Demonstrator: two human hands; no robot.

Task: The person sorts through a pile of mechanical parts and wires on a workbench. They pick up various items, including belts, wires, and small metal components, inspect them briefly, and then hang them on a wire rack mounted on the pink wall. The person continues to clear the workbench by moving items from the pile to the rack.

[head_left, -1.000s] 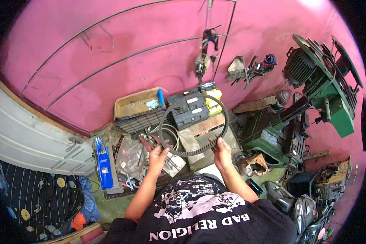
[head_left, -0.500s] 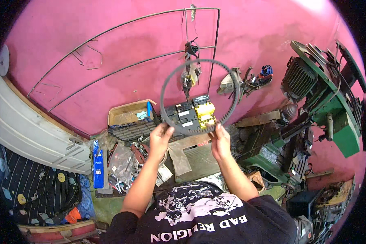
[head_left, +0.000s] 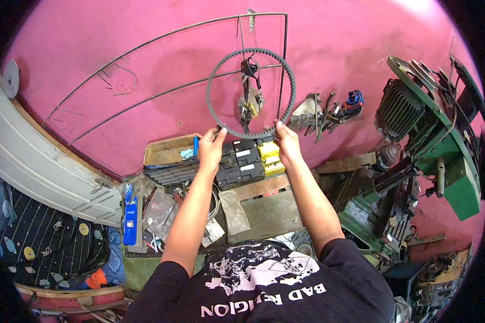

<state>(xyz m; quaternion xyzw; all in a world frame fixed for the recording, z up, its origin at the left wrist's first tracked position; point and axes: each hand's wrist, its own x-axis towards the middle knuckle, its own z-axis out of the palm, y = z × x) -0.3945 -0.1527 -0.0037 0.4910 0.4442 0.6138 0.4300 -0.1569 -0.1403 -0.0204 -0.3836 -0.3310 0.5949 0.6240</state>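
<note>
A dark toothed drive belt (head_left: 214, 70) forms a loop held up in front of the pink wall. My left hand (head_left: 212, 146) pinches its lower left edge, and my right hand (head_left: 287, 143) grips its lower right edge. Both arms reach forward, raised above the workbench. Through the loop I see a bundle of dark straps and parts (head_left: 248, 91) hanging from a wire. Below the belt, between my forearms, stand several black batteries (head_left: 248, 156) and yellow ones (head_left: 271, 159).
A metal rack frame (head_left: 161, 36) is fixed to the wall. The wooden bench (head_left: 272, 215) carries an open box (head_left: 164, 152), a blue package (head_left: 130, 218) and scattered tools. Green machinery (head_left: 458, 188) stands at the right. A white door (head_left: 48, 167) and patterned dark fabric (head_left: 54, 242) lie left.
Both hands have risen and moved farther forward with the belt. The loop now sits higher against the wall, exposing more of the batteries beneath it.
</note>
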